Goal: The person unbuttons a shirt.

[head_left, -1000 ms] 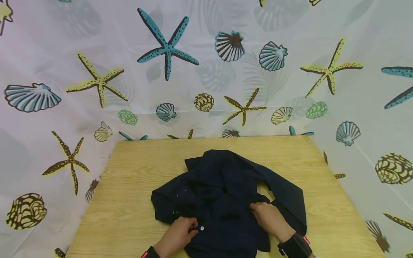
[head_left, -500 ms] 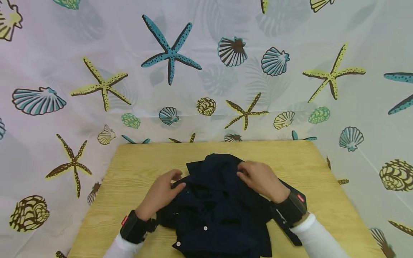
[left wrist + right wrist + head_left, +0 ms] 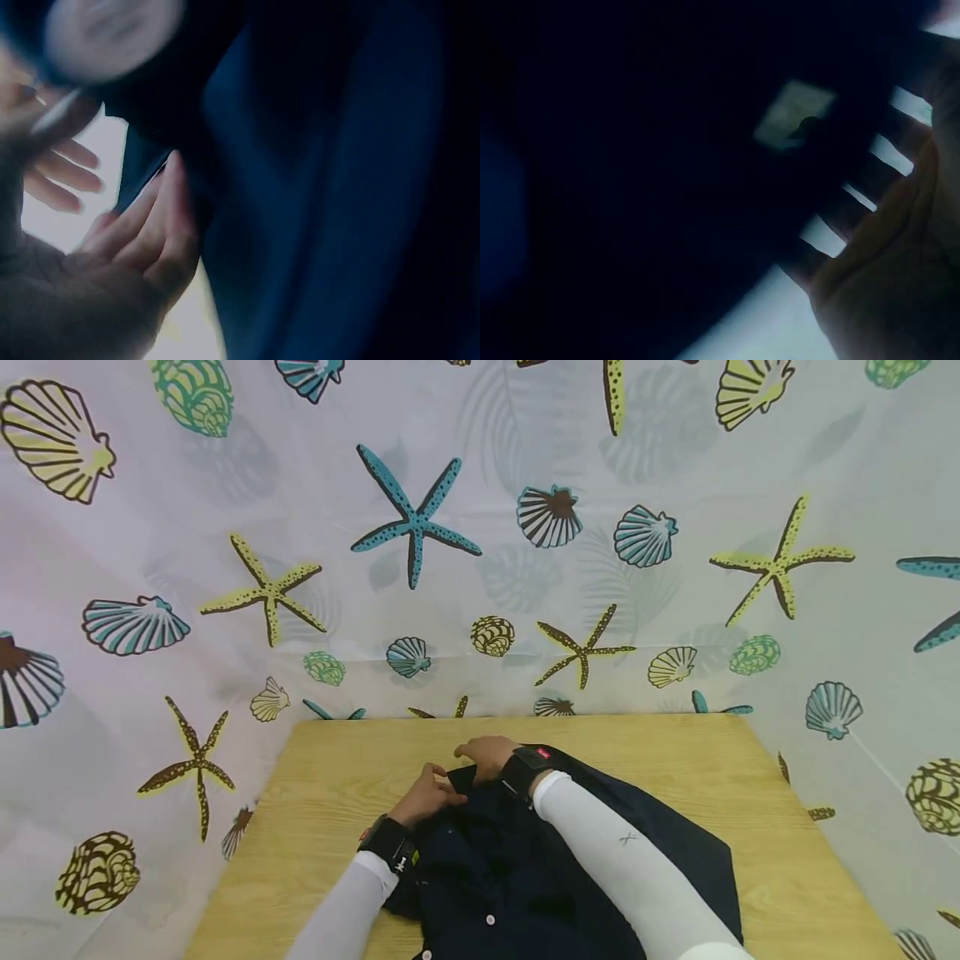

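A dark navy buttoned shirt (image 3: 525, 860) lies rumpled on the wooden table, with white buttons near its lower part. At its far left end, the fingers of my left hand (image 3: 429, 795) are at a pointed corner of cloth. In the left wrist view, that hand (image 3: 135, 262) has its fingertips on the fabric edge. My right hand (image 3: 489, 757) crosses over the top of the shirt, close beside the left one, with its fingers pointing left. The right wrist view shows the right hand (image 3: 885, 247) with spread fingers partly hidden by dark cloth.
The wooden table (image 3: 352, 760) reaches back to a pale curtain (image 3: 510, 577) printed with starfish and shells, which also hangs on both sides. Black bands (image 3: 525, 768) sit on the wrists over white sleeves (image 3: 637, 868). One sleeve of the shirt spreads out to the right.
Both hands have moved from the lower part of the shirt up to its far end. The right hand has crossed leftward, and the two are now close together. The head view has tilted up.
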